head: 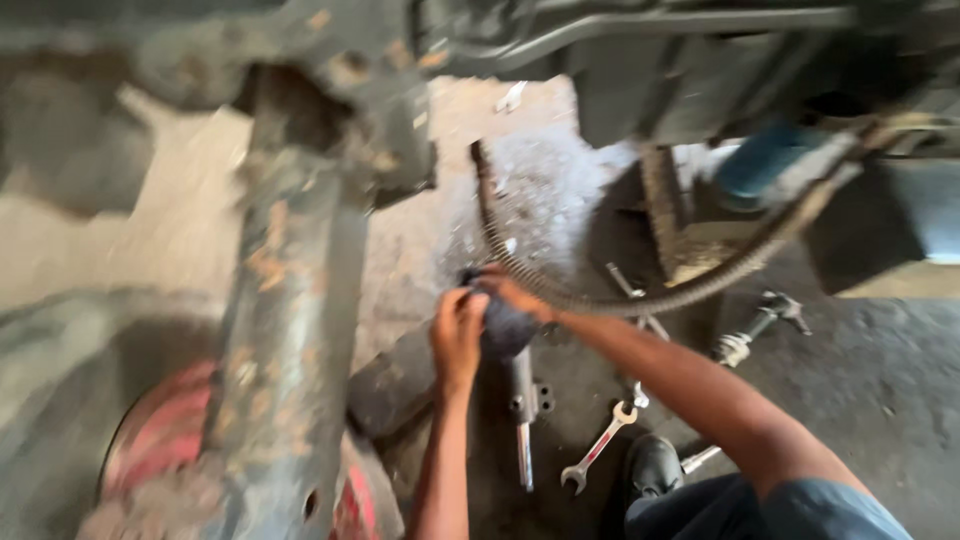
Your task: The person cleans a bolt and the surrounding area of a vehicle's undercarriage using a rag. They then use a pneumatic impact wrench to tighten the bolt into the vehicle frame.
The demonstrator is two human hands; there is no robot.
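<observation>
Dark rag [503,325], bunched into a lump, sits at the top end of a grimy upright metal part [521,395], just below the middle of the view. Left hand [457,335] presses against the rag from nine o'clock, its fingers curled over the cloth's near side. Right hand [510,292] comes in from three o'clock and lies over the rag's top, fingers bent down onto it, so the cloth is pinched between the two hands. The view is blurred, so how tightly either hand grips cannot be told.

A ribbed hose [600,295] sweeps past the right hand, from twelve o'clock round toward two. At five o'clock of the rag an open-ended spanner [598,447] lies on the oily floor [880,400], with a dark shoe [655,465] just beside it. A second tool [760,325] lies at three o'clock, well apart. At nine o'clock a rusted beam [285,320] runs steeply down over a red wheel drum [160,430].
</observation>
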